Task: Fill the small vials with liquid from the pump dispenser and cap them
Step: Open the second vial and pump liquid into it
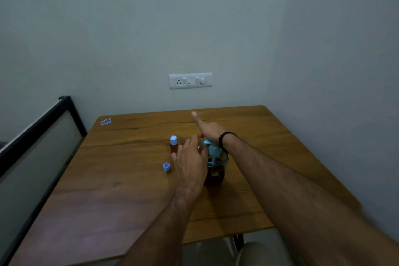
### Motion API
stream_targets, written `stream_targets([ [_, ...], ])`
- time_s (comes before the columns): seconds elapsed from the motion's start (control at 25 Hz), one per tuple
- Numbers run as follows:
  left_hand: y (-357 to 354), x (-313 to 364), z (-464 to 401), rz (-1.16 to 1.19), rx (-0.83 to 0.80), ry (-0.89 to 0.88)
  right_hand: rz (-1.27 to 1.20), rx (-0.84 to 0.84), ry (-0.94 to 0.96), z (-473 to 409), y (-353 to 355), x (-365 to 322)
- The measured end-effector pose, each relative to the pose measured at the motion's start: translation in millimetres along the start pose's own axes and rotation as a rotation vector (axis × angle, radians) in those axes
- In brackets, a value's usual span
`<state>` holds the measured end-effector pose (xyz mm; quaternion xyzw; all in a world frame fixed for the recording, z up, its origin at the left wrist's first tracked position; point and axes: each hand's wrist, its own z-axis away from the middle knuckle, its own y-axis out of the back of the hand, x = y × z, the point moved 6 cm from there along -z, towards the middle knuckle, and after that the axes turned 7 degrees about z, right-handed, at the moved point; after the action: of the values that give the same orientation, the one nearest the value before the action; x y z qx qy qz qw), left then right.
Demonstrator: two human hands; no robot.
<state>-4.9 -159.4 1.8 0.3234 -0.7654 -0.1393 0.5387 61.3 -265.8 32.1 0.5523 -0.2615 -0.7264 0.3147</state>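
Note:
A pump dispenser (215, 174) with dark amber liquid and a light blue pump head (212, 149) stands mid-table. My right hand (206, 128) lies flat on top of the pump head, fingers stretched out and apart, gripping nothing. My left hand (190, 163) is curled around a small clear vial (199, 144) held up against the pump's left side; the vial is mostly hidden by my fingers. A capped vial (173, 145) with amber liquid and a blue cap stands upright just left of my left hand. A loose blue cap (166, 167) lies on the table nearer to me.
The wooden table (129, 179) sits in a corner, with walls behind and to the right. A switch and socket plate (190, 80) is on the back wall. A small sticker (105, 121) lies at the far left corner. A black-framed panel (38, 140) runs along the left edge.

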Motion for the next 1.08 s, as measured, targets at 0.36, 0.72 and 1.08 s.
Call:
stream_targets([
  [0.36,-1.3,-2.3,-3.0,0.023,-0.022,0.020,-0.023,-0.028,-0.020,-4.3,-3.0,0.9],
  [0.72,-0.7,0.4,-2.1,0.039,-0.031,-0.004,-0.018,-0.030,-0.018,0.7,4.6,-0.6],
  [1.08,-2.2,-0.3,-2.1,0.056,-0.025,-0.025,0.022,-0.022,-0.015,1.1,2.2,-2.8],
])
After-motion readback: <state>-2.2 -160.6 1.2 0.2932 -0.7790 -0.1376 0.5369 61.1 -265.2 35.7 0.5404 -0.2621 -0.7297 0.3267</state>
